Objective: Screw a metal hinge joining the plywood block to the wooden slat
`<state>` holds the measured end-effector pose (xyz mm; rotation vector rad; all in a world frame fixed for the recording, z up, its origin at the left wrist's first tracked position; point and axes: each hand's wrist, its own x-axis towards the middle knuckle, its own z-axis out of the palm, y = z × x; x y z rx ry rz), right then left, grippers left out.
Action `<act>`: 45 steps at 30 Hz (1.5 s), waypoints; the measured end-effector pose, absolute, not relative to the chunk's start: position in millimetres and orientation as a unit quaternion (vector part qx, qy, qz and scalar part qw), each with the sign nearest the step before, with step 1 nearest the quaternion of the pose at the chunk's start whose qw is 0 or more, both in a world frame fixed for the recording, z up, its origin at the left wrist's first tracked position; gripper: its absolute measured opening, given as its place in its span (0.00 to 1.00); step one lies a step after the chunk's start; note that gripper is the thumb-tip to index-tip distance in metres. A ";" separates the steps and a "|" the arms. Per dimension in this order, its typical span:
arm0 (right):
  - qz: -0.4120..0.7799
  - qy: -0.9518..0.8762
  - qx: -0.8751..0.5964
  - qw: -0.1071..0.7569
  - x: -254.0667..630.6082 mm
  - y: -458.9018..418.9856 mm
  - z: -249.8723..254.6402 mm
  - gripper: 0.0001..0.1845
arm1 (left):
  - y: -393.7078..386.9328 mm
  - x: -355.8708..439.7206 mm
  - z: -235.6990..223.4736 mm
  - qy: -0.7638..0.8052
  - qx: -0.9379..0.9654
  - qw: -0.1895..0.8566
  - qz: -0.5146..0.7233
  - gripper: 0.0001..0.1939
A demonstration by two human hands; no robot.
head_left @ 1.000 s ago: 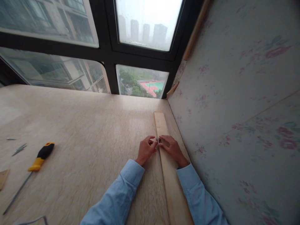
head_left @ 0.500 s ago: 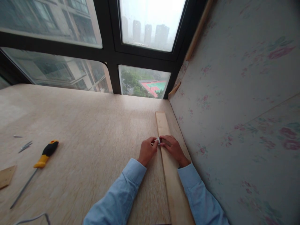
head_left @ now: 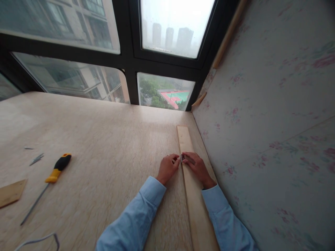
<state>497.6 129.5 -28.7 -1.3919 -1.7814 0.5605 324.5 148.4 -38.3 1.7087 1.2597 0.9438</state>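
Note:
A long pale wooden slat [head_left: 193, 205] lies flat on the light wood-grain table [head_left: 104, 167], parallel to the wall on the right. Both my hands meet at its left edge around a small metal piece [head_left: 181, 158]. My left hand [head_left: 167, 168] rests on the table beside the slat, fingers curled and pinching that piece. My right hand [head_left: 196, 166] lies on top of the slat, fingers bent and pressed on the same metal piece. Light blue sleeves cover both forearms.
A yellow-and-black screwdriver [head_left: 48, 183] lies at the left of the table, with a few loose screws [head_left: 36, 159] beyond it, a small wooden offcut [head_left: 10, 192] at the left edge and a grey cord [head_left: 39, 240] near the front. A floral-papered wall [head_left: 261, 139] rises at the right; windows stand behind.
The view has shifted slightly, so everything sits a little further right in frame. My hands stay together on the metal piece at the slat's edge, fingers barely adjusting.

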 end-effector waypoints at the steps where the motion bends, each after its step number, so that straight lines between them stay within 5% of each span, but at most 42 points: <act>1: 0.218 -0.704 -0.549 0.395 497.7 129.4 -29.4 0.19 | 148.4 324.1 -38.0 0.496 0.673 0.402 0.373 0.11; 18: 0.135 -0.735 -0.557 0.363 493.1 122.3 -41.7 0.28 | 141.6 313.8 -43.1 0.475 0.651 0.435 0.402 0.11; 45: 0.125 -0.743 -0.560 0.343 491.8 75.5 -39.2 0.24 | 88.0 274.6 -43.8 0.477 0.648 0.418 0.422 0.11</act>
